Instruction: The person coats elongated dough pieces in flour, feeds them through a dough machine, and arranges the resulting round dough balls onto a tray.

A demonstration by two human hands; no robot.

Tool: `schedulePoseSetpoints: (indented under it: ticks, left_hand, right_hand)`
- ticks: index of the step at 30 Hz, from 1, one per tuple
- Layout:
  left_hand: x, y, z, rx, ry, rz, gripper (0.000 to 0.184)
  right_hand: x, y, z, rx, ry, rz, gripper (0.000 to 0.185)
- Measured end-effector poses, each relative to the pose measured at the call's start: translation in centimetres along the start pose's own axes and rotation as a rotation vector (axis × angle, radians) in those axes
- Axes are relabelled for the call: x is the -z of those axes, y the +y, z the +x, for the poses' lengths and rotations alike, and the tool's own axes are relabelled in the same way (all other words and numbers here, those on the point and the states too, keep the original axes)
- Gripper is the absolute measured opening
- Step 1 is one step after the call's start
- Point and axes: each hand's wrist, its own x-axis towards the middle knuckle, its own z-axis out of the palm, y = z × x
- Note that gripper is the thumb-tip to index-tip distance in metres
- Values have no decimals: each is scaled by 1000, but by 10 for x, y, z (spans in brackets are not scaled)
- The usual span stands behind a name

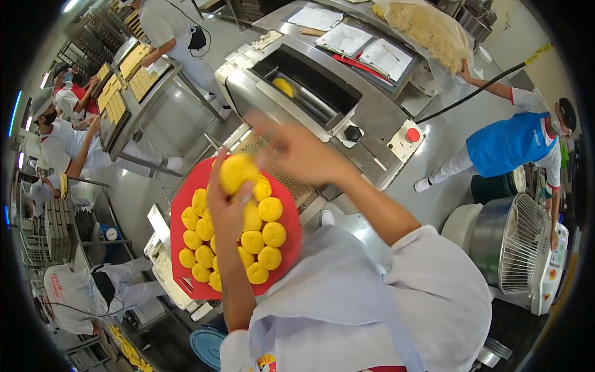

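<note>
A round yellow dough ball point(238, 172) sits in my left hand point(222, 201), its fingers and thumb curled about it. Below that hand lies a red tray point(284, 273) covered with several more yellow dough balls point(270, 209), each with a pinched or creased top. My right hand point(304, 152) is smeared by motion, just right of the held ball and over the front of the roller machine point(396, 127). Whether its fingers hold anything cannot be made out. A piece of yellow dough point(283, 87) shows at the machine's metal roller point(310, 99).
Papers on clipboards point(344, 38) rest on the machine, near a red button point(412, 134). At right, a person in a blue apron point(505, 146) stands by a large mixer point(508, 242), one hand on a bag of dough point(427, 31). Co-workers handle trays point(114, 102) at left.
</note>
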Motion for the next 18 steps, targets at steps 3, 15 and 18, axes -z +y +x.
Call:
schedulePoseSetpoints:
  ticks: [3, 15, 18]
  left_hand:
    - [-62, 33, 14, -39, 67, -48, 51]
    - [-98, 8, 39, 13, 267, -845, 39]
    - [-63, -7, 24, 1, 436, -671, 43]
  right_hand:
    - [18, 17, 3, 26, 103, 38, 42]
    - [35, 16, 4, 244, -53, -246, 54]
    - [44, 53, 72, 280, 432, -336, 42]
